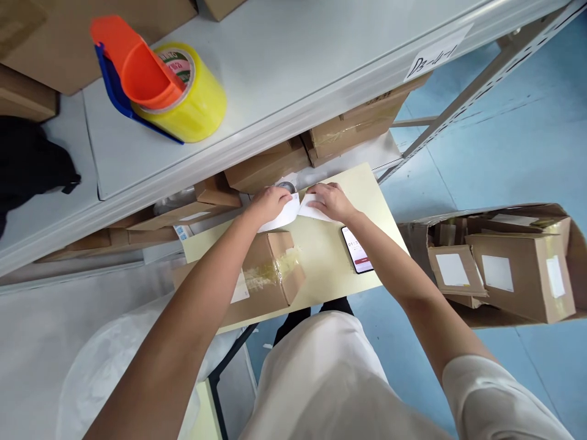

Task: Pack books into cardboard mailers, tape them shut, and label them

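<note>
My left hand (269, 203) and my right hand (331, 201) are close together over the far edge of a pale yellow table (337, 266). Each hand pinches one side of a white paper label (293, 211). Just below the left hand sits a small taped cardboard box (270, 269) with a white label on its side. A phone (356, 249) with a lit screen lies on the table under my right wrist. A roll of labels (287, 186) peeks out behind the hands.
A grey metal shelf (284, 79) carries a yellow tape roll in an orange and blue dispenser (158, 79). Cardboard boxes (353, 125) lie under the shelf. An open carton (504, 263) of labelled parcels stands on the blue floor at right. White plastic bag (114, 360) at lower left.
</note>
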Demonstrator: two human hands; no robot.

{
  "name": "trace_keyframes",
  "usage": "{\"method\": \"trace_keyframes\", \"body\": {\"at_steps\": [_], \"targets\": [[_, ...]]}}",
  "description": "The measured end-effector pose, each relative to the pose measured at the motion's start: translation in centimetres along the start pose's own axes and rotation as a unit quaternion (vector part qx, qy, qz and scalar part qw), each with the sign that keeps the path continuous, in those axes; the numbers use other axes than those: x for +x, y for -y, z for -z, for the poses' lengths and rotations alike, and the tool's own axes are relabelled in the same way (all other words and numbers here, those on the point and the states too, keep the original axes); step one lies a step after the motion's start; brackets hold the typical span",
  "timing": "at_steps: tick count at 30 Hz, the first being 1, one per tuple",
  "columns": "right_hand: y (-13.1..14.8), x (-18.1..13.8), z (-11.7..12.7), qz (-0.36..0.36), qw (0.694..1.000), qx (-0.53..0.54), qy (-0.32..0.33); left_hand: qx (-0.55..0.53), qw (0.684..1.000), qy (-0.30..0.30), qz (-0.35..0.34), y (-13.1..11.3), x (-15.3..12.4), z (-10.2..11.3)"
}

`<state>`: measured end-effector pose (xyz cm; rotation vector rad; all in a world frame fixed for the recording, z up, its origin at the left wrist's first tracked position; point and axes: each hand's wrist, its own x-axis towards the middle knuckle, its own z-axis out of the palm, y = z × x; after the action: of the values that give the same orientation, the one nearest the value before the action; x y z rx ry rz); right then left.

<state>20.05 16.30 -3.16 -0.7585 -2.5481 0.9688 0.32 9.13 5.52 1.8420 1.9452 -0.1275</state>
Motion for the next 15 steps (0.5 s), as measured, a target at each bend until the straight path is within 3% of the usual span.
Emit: {"method": "trace_keyframes", "body": {"at_steps": [5,9,12,15], "targets": [[-0.9,0.2,0.1,-0.088,0.989,-0.080,0.085,0.072,0.995,-0.044,0.044,0.5,-1.0,0.7],[-1.3,1.1,-0.2,-0.131,0.980,-0.114,0.098,0.041,0.990,-0.116,0.068,0.9,-2.1,1.2],[-0.6,1.3,-0.5,-0.134,0.986,-0.094,0.037,-0.009,0.984,-0.164,0.063,0.8,-3.7,1.6],[2.1,0.5,-0.1,-0.124,0.989,0.058,-0.059,-0.061,0.977,-0.195,0.061,-0.2,-6.3,1.8]]}}
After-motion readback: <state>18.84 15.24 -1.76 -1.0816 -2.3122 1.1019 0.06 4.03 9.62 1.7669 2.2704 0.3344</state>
